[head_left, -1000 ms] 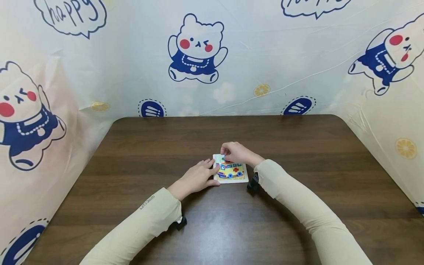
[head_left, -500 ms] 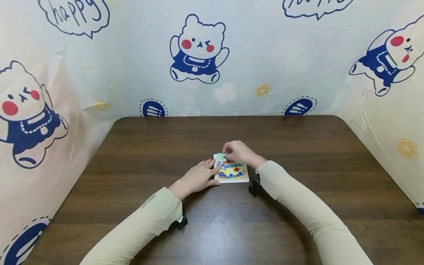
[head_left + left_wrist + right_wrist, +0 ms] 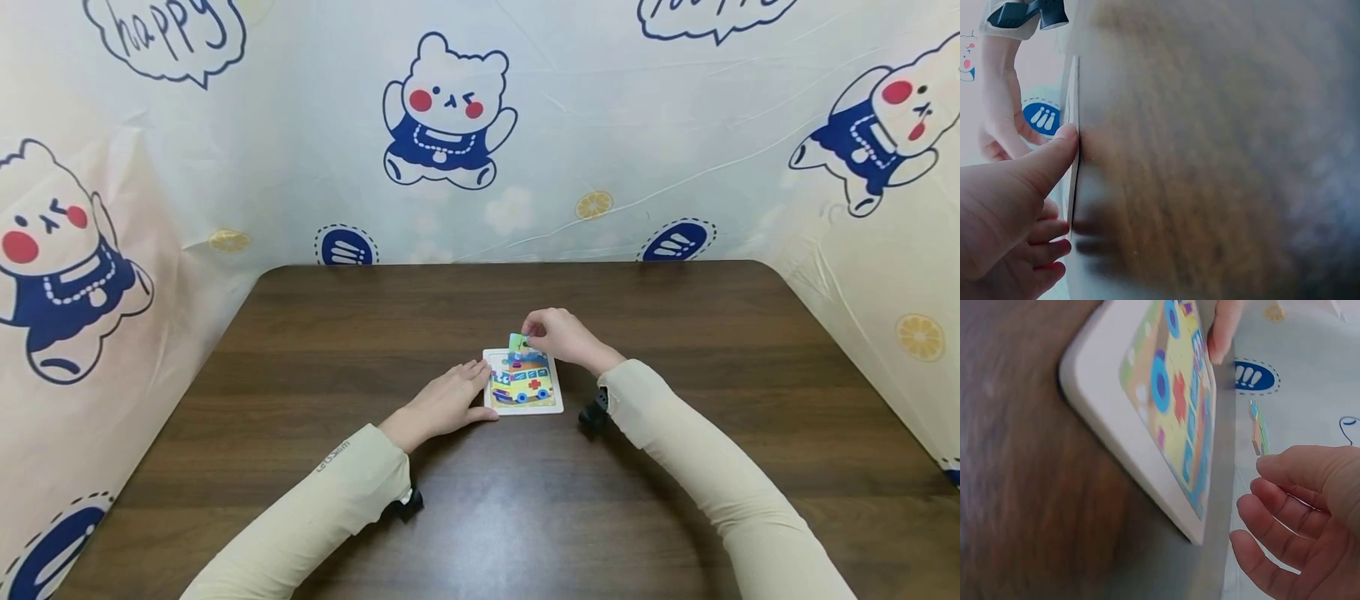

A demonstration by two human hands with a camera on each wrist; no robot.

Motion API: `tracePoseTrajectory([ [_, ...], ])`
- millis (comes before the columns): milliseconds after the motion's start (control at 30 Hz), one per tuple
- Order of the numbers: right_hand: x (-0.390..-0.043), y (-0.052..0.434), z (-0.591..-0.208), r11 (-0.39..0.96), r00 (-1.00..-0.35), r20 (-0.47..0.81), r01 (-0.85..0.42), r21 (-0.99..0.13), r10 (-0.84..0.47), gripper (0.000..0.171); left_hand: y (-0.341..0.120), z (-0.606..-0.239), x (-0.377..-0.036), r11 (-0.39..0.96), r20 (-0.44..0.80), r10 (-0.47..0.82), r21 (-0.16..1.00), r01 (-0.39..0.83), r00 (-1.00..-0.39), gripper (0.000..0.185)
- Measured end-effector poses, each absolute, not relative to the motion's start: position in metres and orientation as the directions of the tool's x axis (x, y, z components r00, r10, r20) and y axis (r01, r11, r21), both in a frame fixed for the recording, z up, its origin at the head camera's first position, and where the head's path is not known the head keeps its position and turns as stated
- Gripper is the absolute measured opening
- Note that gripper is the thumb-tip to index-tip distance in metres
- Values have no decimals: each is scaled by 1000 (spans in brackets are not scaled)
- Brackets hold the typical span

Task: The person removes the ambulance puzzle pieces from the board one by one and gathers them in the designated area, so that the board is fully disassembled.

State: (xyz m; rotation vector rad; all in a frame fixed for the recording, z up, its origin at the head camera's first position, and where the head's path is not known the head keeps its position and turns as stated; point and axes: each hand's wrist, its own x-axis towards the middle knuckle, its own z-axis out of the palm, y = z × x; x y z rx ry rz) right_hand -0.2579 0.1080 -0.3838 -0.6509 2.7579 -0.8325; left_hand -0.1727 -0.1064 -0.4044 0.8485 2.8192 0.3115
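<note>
Near the frame's centre the puzzle board [image 3: 523,382] lies flat on the worktop [image 3: 675,467], its ambulance picture mostly filled. The right hand [image 3: 561,335] pinches 1 green piece [image 3: 517,342] just above the board's far edge, not yet seated. The left hand [image 3: 447,402], fingers relaxed, steadies the board's left rim

Your left hand [image 3: 444,403] low and flat, palm down, fingers [image 3: 476,372] stretched forward and relaxed, thumb [image 3: 1047,164] extended, tip pressing sideways. Left forearm in beige sleeve angled in from lower left. Your right hand [image 3: 558,333] raised, further forward than left, fingers [image 3: 1285,515] loosely curled, thumb and fingertips pinched together. Right forearm in beige sleeve slants in from lower right, wrist slightly lifted.
</note>
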Motion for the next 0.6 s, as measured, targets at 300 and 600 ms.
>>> tracePoseTrajectory([
  [300, -262, 134, -377, 762, -914, -39, -313, -567, -405, 11, -105, -403, -181, 849, -113, 506, 242, 471, -855, 78],
  [600, -267, 156, -380, 777, -924, -31, -303, -552, -382, 10, -102, -406, -184, 862, -154, 491, 229, 453, -857, 77],
])
